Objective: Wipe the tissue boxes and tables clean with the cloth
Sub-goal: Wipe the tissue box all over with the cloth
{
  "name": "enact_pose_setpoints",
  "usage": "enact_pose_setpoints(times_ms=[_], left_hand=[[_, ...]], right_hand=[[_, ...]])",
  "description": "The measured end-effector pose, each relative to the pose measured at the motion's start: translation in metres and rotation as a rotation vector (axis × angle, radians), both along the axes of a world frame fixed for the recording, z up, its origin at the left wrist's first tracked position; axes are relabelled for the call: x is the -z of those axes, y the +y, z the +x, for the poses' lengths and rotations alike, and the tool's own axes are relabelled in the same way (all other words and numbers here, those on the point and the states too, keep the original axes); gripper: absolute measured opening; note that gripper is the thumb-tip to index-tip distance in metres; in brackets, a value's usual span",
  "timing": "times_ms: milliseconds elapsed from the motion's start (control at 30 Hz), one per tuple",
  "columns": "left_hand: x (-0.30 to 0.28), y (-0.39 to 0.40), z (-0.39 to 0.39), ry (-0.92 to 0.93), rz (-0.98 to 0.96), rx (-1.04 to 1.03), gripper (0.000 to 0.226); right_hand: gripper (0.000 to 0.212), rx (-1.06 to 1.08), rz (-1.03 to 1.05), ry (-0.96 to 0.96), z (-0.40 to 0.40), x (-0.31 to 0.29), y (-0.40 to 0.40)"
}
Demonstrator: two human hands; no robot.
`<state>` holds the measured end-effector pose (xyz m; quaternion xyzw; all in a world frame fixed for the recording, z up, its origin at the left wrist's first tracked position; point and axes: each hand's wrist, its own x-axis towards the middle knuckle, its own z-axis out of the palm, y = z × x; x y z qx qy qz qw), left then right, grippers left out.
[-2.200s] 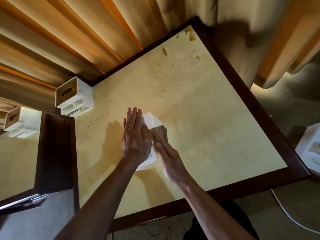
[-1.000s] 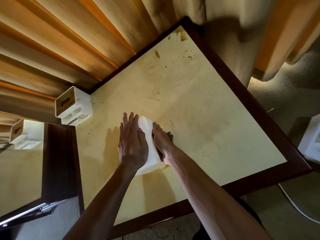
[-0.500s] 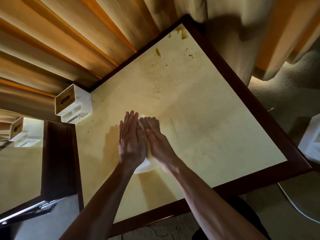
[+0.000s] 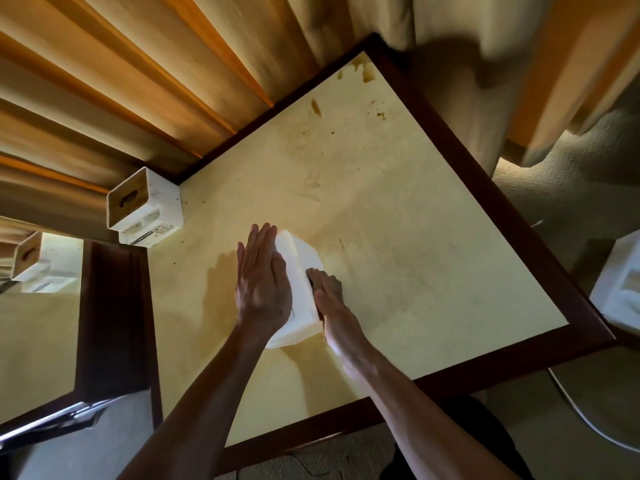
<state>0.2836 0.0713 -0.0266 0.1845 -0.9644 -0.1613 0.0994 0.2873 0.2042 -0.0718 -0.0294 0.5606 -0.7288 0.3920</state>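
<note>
Lying on its side near the middle of the pale yellow table top [image 4: 398, 237], the white rectangular tissue box [image 4: 298, 292] sits between your hands. Your left hand [image 4: 263, 282] lies flat on it, fingers straight. Your right hand [image 4: 332, 299] presses a dark cloth [image 4: 317, 275] to the box's right face; whether those fingers curl round it is unclear. Beyond the box, left, a second white tissue box [image 4: 145, 209] stands at the table's corner.

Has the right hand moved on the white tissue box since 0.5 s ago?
Yes. The right hand slid off the top of the white tissue box down to its right side, toward the table's dark wooden right edge.
</note>
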Motion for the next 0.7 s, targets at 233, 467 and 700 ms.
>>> enact_pose_setpoints(times_ms=[233,467,700], left_hand=[[0.001,-0.003,0.001,-0.018,0.016,-0.003,0.054],[-0.002,-0.002,0.001,-0.001,0.037,-0.014,0.054],[-0.007,-0.001,0.0,-0.07,0.04,-0.014,0.054]], right_hand=[[0.038,-0.039,0.051,0.015,-0.012,0.016,-0.01],[0.045,-0.032,0.105,-0.075,-0.051,0.013,-0.033],[0.04,0.083,0.066,-0.012,-0.058,0.017,-0.031]])
